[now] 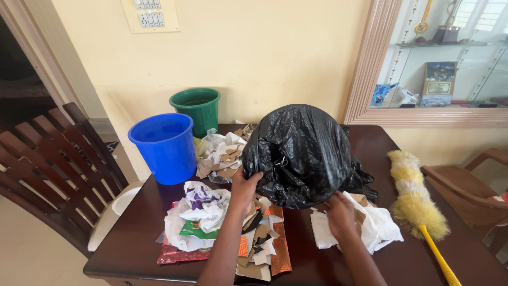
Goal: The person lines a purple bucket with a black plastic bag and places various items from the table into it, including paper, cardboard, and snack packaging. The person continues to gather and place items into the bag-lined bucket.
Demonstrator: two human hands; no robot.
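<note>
A bulging black plastic bag (304,153) stands in the middle of the dark wooden table (132,243). My left hand (244,188) grips the bag's lower left edge. My right hand (340,213) is at the bag's bottom right rim, resting on white paper (381,225) and cardboard scraps; whether it pinches the bag or the paper I cannot tell. A heap of torn cardboard, white plastic bags and orange wrappers (227,233) lies under my left forearm.
A blue bucket (165,146) and a green bucket (197,108) stand at the table's back left, with more scraps (222,153) beside them. A yellow feather duster (418,206) lies on the right. Wooden chairs (53,159) flank the table; another chair (471,185) is right.
</note>
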